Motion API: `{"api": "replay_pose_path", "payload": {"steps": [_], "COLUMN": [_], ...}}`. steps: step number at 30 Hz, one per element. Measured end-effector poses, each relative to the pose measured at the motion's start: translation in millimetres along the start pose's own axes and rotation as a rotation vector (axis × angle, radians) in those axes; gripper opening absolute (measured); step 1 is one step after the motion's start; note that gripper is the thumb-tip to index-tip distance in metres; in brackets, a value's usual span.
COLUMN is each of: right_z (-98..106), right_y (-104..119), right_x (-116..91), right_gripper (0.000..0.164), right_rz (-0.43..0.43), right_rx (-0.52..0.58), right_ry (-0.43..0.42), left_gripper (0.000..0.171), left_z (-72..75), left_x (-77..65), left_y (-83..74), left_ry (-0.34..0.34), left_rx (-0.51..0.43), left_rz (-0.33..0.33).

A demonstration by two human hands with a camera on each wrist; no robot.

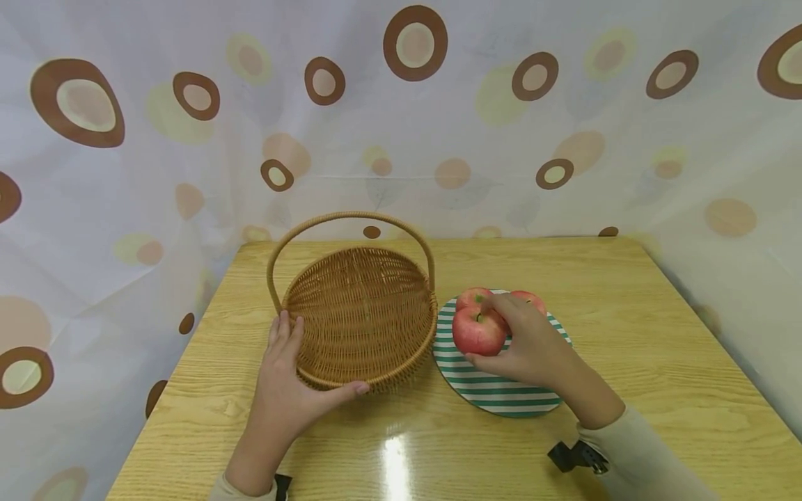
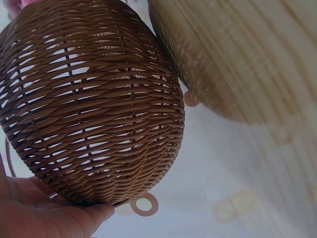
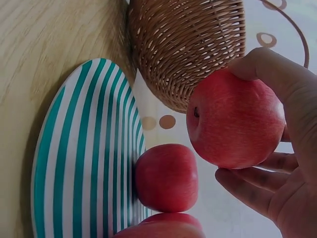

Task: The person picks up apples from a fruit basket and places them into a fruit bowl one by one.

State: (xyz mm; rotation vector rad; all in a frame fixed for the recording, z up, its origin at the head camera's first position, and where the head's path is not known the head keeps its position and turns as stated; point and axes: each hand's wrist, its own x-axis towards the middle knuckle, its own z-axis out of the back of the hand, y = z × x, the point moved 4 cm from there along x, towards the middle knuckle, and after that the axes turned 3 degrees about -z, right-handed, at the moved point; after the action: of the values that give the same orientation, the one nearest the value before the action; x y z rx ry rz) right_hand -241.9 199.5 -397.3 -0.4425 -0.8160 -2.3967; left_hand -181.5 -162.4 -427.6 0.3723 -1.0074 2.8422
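A round wicker basket (image 1: pixel 357 320) with an arched handle (image 1: pixel 351 216) stands left of centre, its interior showing bare weave. My left hand (image 1: pixel 291 390) rests against its near left rim, fingers at the side and thumb stretched along the front; the left wrist view shows the basket's woven outer side (image 2: pixel 99 104) above the thumb. My right hand (image 1: pixel 532 344) grips a red apple (image 1: pixel 477 332) between thumb and fingers. In the right wrist view this apple (image 3: pixel 235 121) is raised off the plate. Two more apples, one behind (image 1: pixel 471 297) and one to the right (image 1: pixel 529 300), sit on the green-and-white striped plate (image 1: pixel 501 396).
Under everything is a light wooden table (image 1: pixel 651 327). A pale curtain (image 1: pixel 489 160) with brown ring patterns hangs behind it and at both sides. The basket's right rim lies close beside the plate's left edge. Dark straps (image 1: pixel 576 458) circle both wrists.
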Motion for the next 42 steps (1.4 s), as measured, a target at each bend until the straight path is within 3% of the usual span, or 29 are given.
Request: {"api": "replay_pose_path", "payload": {"steps": [17,26,42], "right_z": [-13.4,-18.3,-25.8], "right_y": [-22.0,-25.1,-30.1], "right_x": [-10.9,-13.8,-17.5], "right_gripper": [0.059,0.058,0.061], "right_rz": [-0.132,-0.133,-0.088], "right_rx": [-0.04,-0.149,-0.214], "right_ry": [0.147,0.181,0.185], "left_gripper": [0.147,0.147,0.145], "left_z": [0.0,0.1,0.1], "left_x": [0.6,0.4,-0.5], "left_y": [-0.5,-0.4,-0.5], "left_ry": [0.002,0.001,0.006], "left_rx": [0.0,0.001,0.0], "left_rz": [0.008,0.012,0.015]}}
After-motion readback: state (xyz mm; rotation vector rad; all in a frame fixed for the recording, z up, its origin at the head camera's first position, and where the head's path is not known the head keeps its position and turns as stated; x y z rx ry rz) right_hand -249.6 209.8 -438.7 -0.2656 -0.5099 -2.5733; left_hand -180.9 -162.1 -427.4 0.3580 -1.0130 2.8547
